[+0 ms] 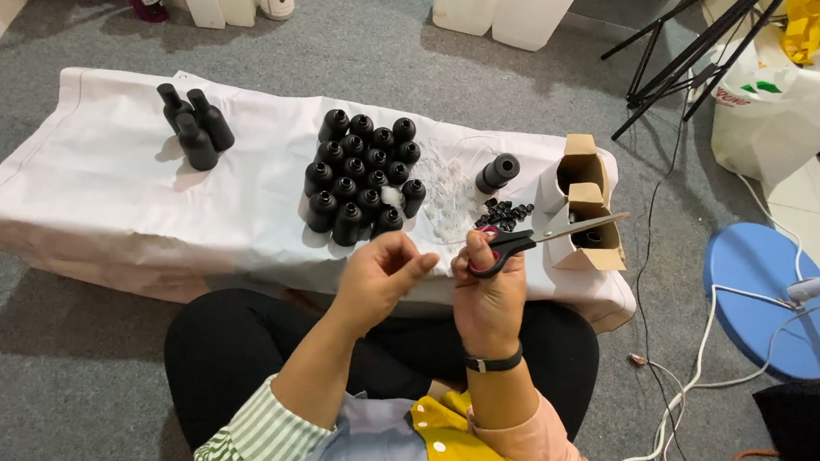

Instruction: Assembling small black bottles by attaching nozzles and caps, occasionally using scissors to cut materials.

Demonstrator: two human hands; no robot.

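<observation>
The person sits on the grey floor before a low table (105, 207) covered with a white cloth. The right hand (488, 296) is closed around the handles of the scissors (539, 236), thumb through one loop, and the blades stand a little open and point to the right, over the front edge of the table. The left hand (380, 276) is just beside it, with the fingers curled and the fingertips pinched together; if something small is between them, I cannot tell. On the right wrist there is a dark band (492, 361). Behind the hands, near the middle of the table, many black bottles (361, 173) stand close together in a cluster. Three more bottles (195, 125) stand apart at the far left. One bottle (498, 172) lies on its side to the right of the cluster, and a small heap of black caps (504, 214) is just below it. Between the cluster and this heap there is some clear plastic (445, 192). Open brown boxes (586, 204) stand at the right end, just behind the scissor tips. On the floor to the right are a blue round base (768, 293), white cables (701, 356) and black tripod legs (697, 38).
</observation>
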